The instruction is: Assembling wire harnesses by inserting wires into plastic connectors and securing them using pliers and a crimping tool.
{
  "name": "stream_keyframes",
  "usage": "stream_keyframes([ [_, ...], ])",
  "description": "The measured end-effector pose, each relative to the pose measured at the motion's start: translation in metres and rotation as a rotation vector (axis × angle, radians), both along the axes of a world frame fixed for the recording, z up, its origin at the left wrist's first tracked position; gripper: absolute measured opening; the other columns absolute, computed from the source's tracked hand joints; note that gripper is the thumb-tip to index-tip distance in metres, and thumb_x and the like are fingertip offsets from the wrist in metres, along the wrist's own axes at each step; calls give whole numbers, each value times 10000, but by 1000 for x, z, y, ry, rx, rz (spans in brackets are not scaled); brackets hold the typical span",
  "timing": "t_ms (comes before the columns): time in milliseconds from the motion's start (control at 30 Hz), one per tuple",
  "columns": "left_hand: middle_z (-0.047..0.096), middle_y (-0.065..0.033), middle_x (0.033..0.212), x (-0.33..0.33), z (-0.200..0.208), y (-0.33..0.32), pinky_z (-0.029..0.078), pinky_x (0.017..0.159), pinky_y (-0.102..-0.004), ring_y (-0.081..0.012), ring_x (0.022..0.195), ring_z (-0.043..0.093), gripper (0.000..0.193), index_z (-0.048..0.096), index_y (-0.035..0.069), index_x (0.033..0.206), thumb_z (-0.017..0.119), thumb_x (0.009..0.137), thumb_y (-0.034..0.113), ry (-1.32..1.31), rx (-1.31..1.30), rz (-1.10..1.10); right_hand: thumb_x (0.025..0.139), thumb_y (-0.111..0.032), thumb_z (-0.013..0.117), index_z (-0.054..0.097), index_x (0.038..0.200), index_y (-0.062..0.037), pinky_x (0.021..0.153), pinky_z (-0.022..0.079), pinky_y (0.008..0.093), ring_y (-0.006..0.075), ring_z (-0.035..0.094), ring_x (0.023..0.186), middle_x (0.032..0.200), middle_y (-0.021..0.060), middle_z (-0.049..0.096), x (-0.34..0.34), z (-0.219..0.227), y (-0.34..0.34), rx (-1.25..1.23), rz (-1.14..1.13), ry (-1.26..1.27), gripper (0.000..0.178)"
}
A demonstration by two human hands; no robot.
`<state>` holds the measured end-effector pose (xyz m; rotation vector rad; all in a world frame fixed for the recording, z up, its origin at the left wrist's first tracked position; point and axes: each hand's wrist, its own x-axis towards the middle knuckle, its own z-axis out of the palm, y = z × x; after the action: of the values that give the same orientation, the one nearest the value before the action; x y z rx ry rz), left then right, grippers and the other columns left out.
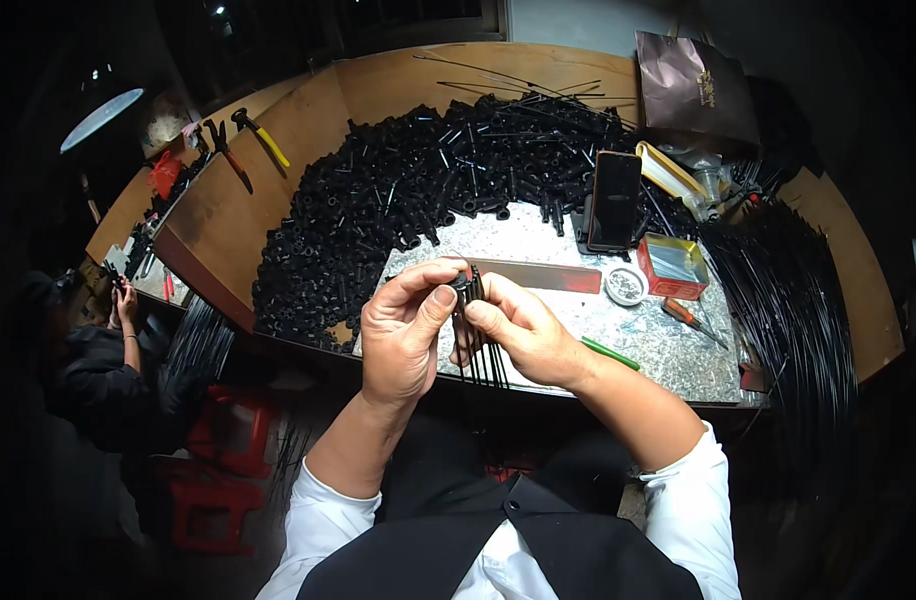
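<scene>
In front of my chest, my left hand point(403, 320) is closed with thumb and fingers around a small black round hub point(462, 284). Several thin black rods point(492, 366), which look like umbrella ribs, hang down from the hub. My right hand point(526, 338) pinches these rods close under the hub, its thumb lying across them. Fingers hide where rods and hub meet. Below and behind both hands lies the speckled worktop point(518, 235), with a flat reddish-brown bar point(548, 276) just beyond my fingertips.
Black tubular parts point(418, 170) are heaped behind. On the right are a phone point(614, 200), a white dish point(626, 285), a small box point(675, 262), a screwdriver point(681, 313), a green stick point(610, 353) and a rod bundle point(793, 300). Another person point(108, 350) works at far left, near red stools point(228, 430).
</scene>
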<state>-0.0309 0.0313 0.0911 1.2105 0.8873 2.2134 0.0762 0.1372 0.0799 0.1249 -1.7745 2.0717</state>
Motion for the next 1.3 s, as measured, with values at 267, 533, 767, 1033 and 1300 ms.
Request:
stream_keyframes([
  [267,625,-124,1071,-5,1,0,461,907,-292,-171,986,595,155,633,-7,1012,591,864,-28,107,23,7,982,-207,453,480,958,-5,662,489,271,106,547,709,785,43,555,-2,2,9,-119,162,-16,204],
  [533,626,-140,1083,-5,2,2,461,909,-299,-183,1000,595,153,635,-8,1010,599,862,-12,150,40,31,973,-246,474,493,1059,-11,725,485,295,126,553,768,833,43,543,-2,2,6,19,64,-25,250],
  [767,520,-156,1244,-1,8,2,438,938,-306,-170,1072,545,236,614,7,1079,635,868,112,-5,-40,-216,818,-341,692,606,1010,-17,689,510,301,156,617,752,838,62,630,2,1,30,-120,328,-158,387],
  [1033,461,-195,1301,-25,10,2,401,979,-333,-207,1179,475,248,657,5,1032,669,848,171,150,-47,-525,777,-443,691,627,949,-4,651,520,308,197,634,713,802,96,643,-3,3,24,-17,491,-106,475],
  [1300,658,-98,882,-19,25,-14,517,703,-225,-109,812,630,391,507,-35,1118,710,808,89,175,-313,17,835,-76,670,632,821,14,633,464,202,53,563,707,744,23,629,3,21,-2,359,-282,-163,98],
])
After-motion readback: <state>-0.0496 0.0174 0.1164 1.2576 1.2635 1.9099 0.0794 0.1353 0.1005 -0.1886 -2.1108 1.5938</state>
